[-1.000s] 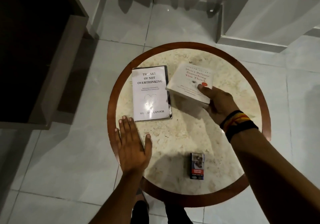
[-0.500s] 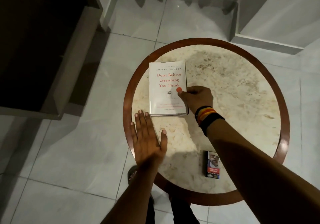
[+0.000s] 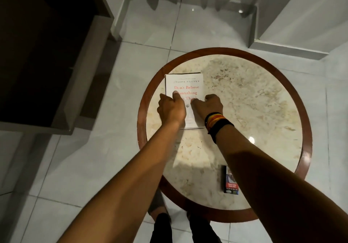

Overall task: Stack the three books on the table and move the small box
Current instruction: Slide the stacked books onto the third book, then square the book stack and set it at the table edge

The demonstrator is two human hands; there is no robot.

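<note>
A stack of books lies on the left part of the round table [image 3: 263, 96]. Its top book [image 3: 185, 84] has a white cover with red lettering; the books under it are almost hidden. My left hand [image 3: 170, 107] grips the stack's left edge, thumb on the cover. My right hand [image 3: 209, 104] holds the right edge, fingers curled over it. A small dark box [image 3: 230, 182] with a red band lies near the table's front edge, partly covered by my right forearm.
The table has a marble top and a brown wooden rim [image 3: 305, 126]. A dark cabinet [image 3: 47, 54] stands to the left on the tiled floor. White wall bases [image 3: 282, 49] run behind the table. My feet [image 3: 162, 205] show under the near rim.
My right hand laid the white book on the other books at the left. My left hand left the table's near rim and moved up to the stack's left edge.
</note>
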